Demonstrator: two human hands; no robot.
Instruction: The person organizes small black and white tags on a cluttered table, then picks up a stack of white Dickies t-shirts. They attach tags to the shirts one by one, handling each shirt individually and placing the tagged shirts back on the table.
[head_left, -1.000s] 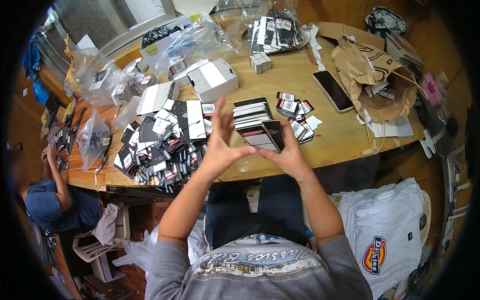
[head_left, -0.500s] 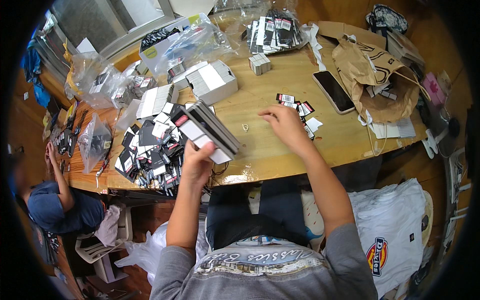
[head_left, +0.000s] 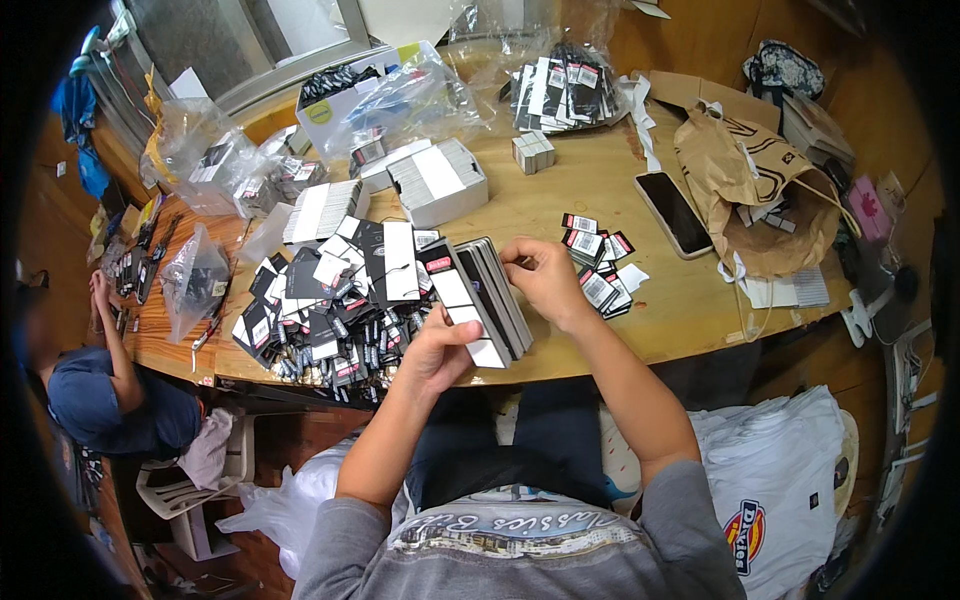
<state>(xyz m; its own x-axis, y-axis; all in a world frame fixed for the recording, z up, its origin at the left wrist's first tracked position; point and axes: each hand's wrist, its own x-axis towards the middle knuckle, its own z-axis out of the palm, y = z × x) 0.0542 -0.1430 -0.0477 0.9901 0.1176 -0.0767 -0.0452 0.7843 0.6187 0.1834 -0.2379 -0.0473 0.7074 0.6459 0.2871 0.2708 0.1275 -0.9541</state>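
My left hand grips a thick stack of black and white hang tags, held tilted above the table's front edge. At the stack's upper right edge is my right hand, its thumb and fingers closed together. What those fingertips pinch, if anything, is hidden. Left of the stack lies a heap of loose black and white tags with dark cords. A few tags with red marks lie spread to the right of my right hand.
Behind the hands stand a white box of packed cards and a small card block. At right lie a phone and an open brown paper bag. Another person sits at far left. White shirts are piled below right.
My left hand has moved right with the stack. My right hand has come in from the right to the stack's edge. A small pale loop seen on the table before is now hidden.
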